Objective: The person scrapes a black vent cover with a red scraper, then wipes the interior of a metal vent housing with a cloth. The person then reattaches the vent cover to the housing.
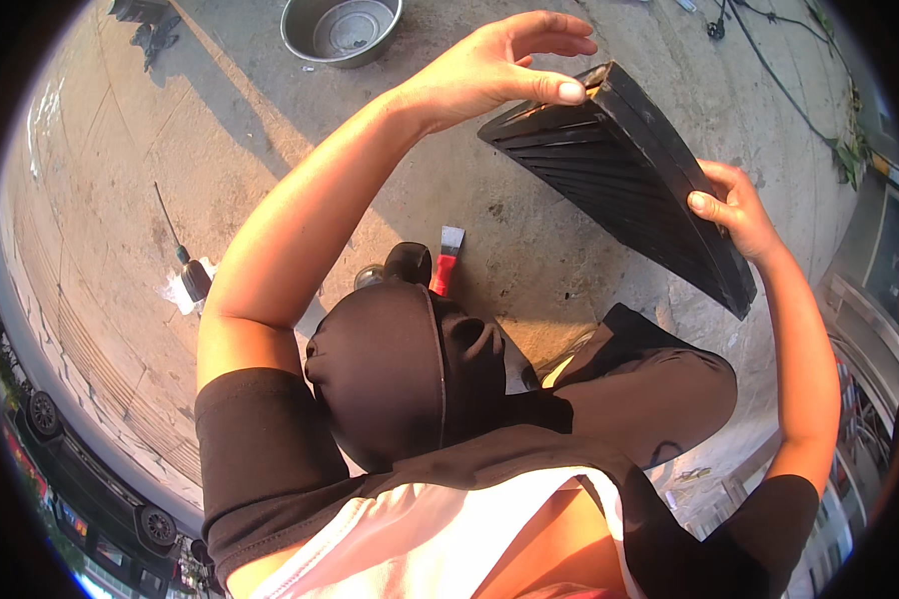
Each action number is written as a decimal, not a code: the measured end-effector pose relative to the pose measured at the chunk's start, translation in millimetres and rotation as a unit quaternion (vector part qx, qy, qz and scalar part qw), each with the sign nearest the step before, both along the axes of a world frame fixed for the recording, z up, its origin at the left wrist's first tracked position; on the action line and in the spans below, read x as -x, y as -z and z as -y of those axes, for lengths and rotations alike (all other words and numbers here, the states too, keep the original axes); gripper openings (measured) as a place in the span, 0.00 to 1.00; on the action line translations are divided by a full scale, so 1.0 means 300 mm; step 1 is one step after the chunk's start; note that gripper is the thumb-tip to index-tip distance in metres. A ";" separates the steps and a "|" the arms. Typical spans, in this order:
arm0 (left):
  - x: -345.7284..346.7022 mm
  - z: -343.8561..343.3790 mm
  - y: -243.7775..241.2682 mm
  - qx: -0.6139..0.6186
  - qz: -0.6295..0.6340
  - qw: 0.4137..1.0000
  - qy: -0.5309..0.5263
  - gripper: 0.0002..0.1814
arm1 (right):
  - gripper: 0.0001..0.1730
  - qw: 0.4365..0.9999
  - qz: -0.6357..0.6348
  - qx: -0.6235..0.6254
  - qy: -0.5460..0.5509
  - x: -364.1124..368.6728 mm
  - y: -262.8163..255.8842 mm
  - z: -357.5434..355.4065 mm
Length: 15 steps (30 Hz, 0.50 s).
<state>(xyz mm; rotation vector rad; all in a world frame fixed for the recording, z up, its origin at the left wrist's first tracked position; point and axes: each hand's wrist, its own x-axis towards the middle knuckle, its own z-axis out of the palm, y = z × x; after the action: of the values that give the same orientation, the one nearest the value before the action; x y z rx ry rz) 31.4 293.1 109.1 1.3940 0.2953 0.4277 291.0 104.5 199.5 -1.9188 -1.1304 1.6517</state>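
A black slatted panel (614,180) with a thick rim is held tilted above the concrete ground. My right hand (738,210) grips its right long edge, the thumb on the near face. At the panel's upper end, where the rim shows worn, brownish material, my left hand (532,64) rests its thumb near the corner. The other left fingers are raised, apart from the thumb. Below and left of the panel lies a scraper with a red handle (444,273) and a flat metal blade. Part of its handle is hidden by my knee.
A round metal basin (342,31) stands at the top. A long-shafted tool with a dark handle (194,278) lies at left on something white. Black cable (783,82) runs along the upper right, near some plants. Dark cloth-like material (153,41) lies at upper left.
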 end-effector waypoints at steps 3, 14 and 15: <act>0.057 -0.025 0.234 -0.060 -0.047 0.997 0.034 0.49 | 0.33 1.000 0.024 0.007 -0.002 -0.012 -0.011 0.010; -0.008 0.026 0.320 -0.233 -0.066 0.969 0.051 0.32 | 0.39 0.995 0.086 0.049 -0.006 0.016 -0.034 -0.012; -0.010 0.023 0.321 -0.239 -0.063 0.968 0.051 0.31 | 0.40 0.995 0.083 0.049 -0.007 0.013 -0.035 -0.015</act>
<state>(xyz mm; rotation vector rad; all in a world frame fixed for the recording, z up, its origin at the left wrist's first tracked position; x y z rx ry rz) 34.6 286.2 12.9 1.9048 0.2293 0.3378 286.9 108.9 210.0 -2.1484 -1.1456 1.6057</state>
